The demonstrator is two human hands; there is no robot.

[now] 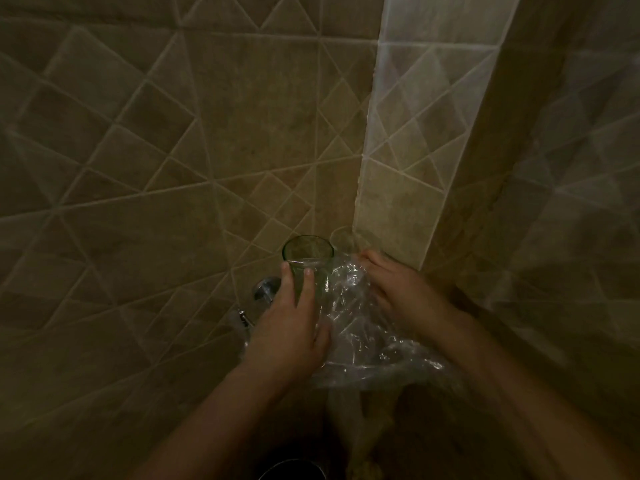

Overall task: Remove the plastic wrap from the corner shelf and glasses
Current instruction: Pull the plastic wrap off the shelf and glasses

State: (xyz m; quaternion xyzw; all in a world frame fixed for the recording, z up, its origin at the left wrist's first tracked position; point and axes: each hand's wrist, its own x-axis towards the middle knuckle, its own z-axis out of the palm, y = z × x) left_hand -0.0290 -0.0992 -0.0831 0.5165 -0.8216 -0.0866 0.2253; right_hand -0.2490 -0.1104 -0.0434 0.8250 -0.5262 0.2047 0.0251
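A clear, green-tinted glass (307, 252) stands upright in the tiled corner, and my left hand (291, 327) is wrapped around its side. Behind it, closer to the corner, shows the faint rim of a second glass (343, 239). Crumpled clear plastic wrap (360, 327) spreads between my hands and hangs down to the right. My right hand (398, 289) lies on the wrap, fingers curled into it near the wall. The corner shelf itself is hidden under the wrap and my hands.
Beige diamond-pattern tile walls (173, 150) meet in a corner, with a lighter tiled strip (415, 133) on the right. A chrome fitting (265, 289) sticks out of the wall left of the glass. A dark round rim (291, 471) shows at the bottom edge.
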